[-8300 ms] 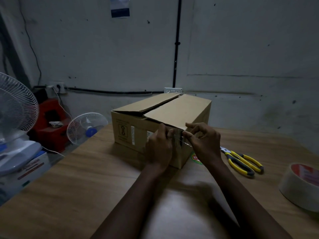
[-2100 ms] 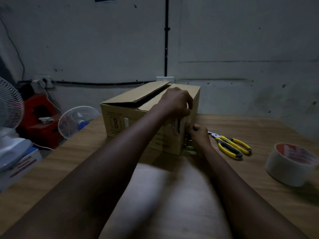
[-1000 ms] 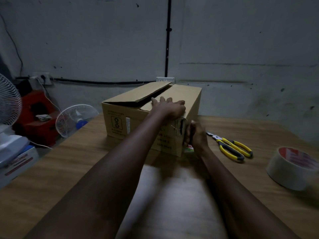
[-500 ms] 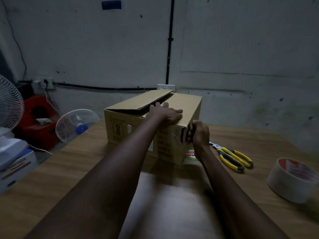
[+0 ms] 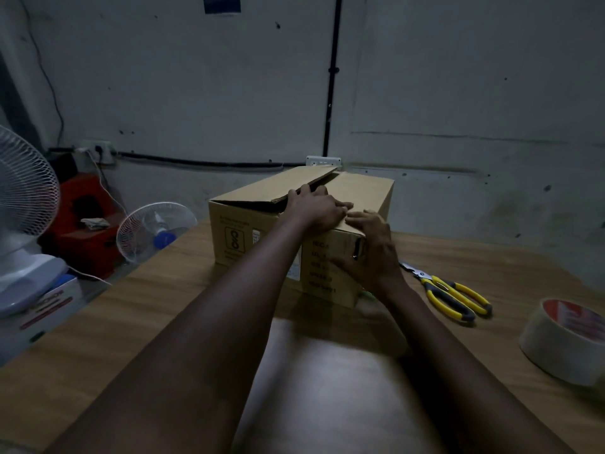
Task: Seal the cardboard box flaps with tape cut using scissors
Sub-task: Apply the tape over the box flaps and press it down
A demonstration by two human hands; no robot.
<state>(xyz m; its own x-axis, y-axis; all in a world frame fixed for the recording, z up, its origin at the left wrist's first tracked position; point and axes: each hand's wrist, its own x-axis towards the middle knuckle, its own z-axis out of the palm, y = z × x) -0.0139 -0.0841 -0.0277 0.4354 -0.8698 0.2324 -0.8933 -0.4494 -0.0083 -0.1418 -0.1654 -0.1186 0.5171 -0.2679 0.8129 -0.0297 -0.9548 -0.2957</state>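
A brown cardboard box [image 5: 258, 237] stands on the wooden table [image 5: 137, 326]. Its left top flap tilts up and the right flap lies flat. My left hand [image 5: 319, 208] rests flat on top of the box near its front edge, fingers spread. My right hand [image 5: 370, 250] lies open over the box's near right corner, fingers on the top and thumb on the front face. A strip of clear tape under it is hard to make out. Yellow-handled scissors [image 5: 448, 293] lie on the table to the right. A roll of tape [image 5: 563, 342] sits at the far right.
Two white fans [image 5: 154, 231] [image 5: 23, 198] and a red object [image 5: 88, 231] stand off the table's left edge, with a white carton [image 5: 42, 309] below. A grey wall with a black conduit [image 5: 332, 77] runs behind the box.
My right hand has come up from the box's side corner and spread open over the top corner. My left hand stays on the top of the box.
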